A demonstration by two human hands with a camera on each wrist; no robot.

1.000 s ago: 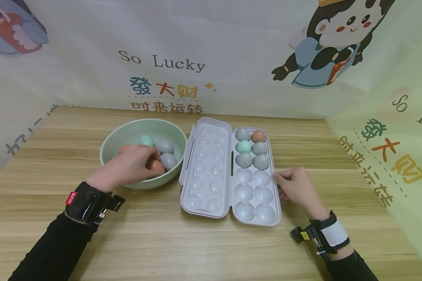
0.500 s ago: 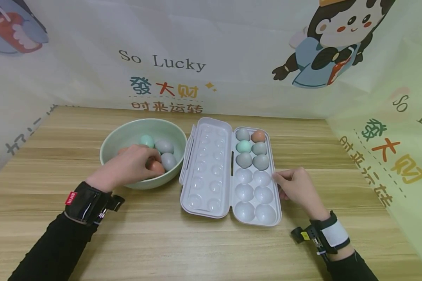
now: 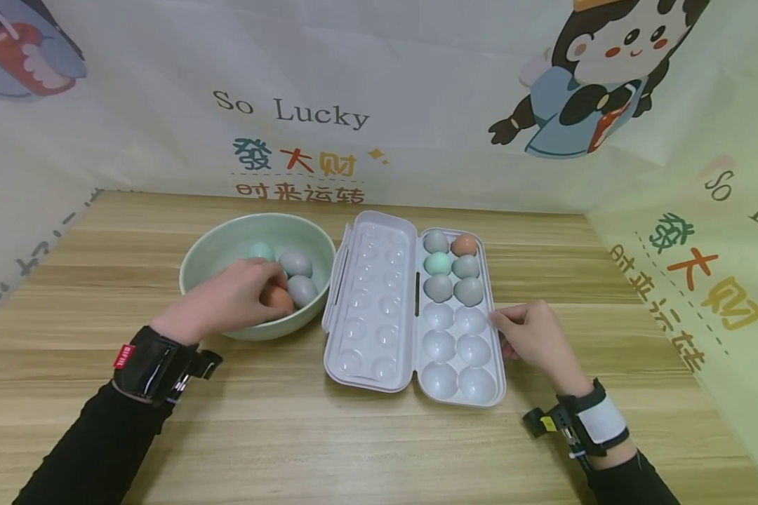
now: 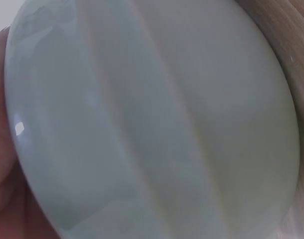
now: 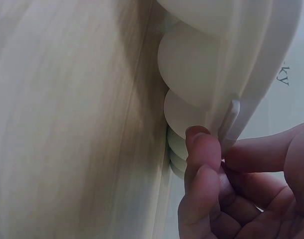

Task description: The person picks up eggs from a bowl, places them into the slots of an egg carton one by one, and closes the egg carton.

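My left hand (image 3: 236,298) reaches into the pale green bowl (image 3: 205,245) in the head view, thumb and fingers around a brown egg (image 3: 276,298). Beside that egg lie two grey-blue eggs (image 3: 297,263) and a mint egg (image 3: 262,251). The left wrist view is filled by the bowl's outer wall (image 4: 152,124), the hand showing at its left edge. To the right, my right hand (image 3: 533,337) pinches the rim of an unfolded white egg carton (image 3: 499,379). The right wrist view has its thumb above the rim and curled fingers (image 5: 202,154) below.
Grey, brown and mint eggs fill the carton's three far rows; the three near rows are bare wells (image 3: 439,379). The carton's lid (image 3: 369,301) lies flat, its left edge close to the bowl. A printed white sheet (image 3: 417,105) stands behind the wooden table (image 3: 328,449).
My left hand has shifted slightly left with the brown egg inside the bowl. The right hand and carton stay put.
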